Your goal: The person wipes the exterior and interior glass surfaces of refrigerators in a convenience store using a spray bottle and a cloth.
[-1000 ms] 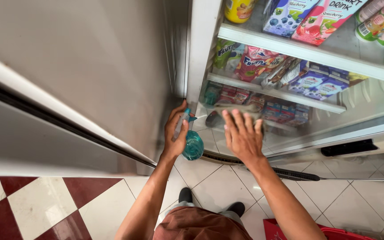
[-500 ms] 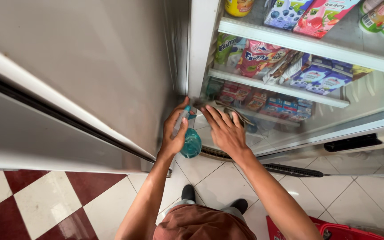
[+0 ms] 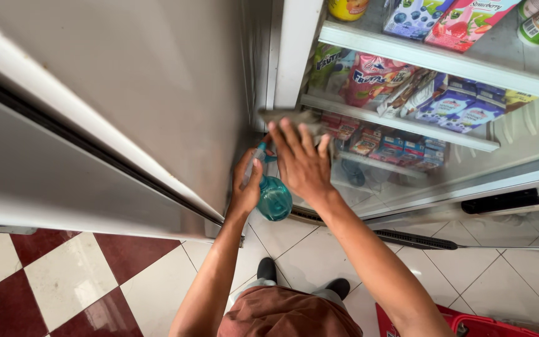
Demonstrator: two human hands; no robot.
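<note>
Head camera looks down along a tall glass-door display fridge (image 3: 519, 134) with white shelves, standing beside a big grey metal cabinet (image 3: 126, 106). Left hand (image 3: 246, 187) is closed around the neck of a small teal transparent plastic spray bottle (image 3: 274, 196), with the round body of the bottle hanging just below the fingers, near the lower corner of the fridge door. Right hand (image 3: 301, 163) is flat, with fingers spread, and it presses a crumpled grey cloth (image 3: 291, 117) against the glass close to the white door frame (image 3: 291, 50); the cloth shows only above the fingertips. Both hands are just beside each other, the right one a little higher. Behind the glass, colourful snack packets and small drink cartons (image 3: 447, 103) stand in rows on the shelves. Below, the floor has white tiles (image 3: 301, 249) and a red and white checked part (image 3: 63, 281) on the left side, and the person's dark shoes (image 3: 266, 269) are on the white tiles.
</note>
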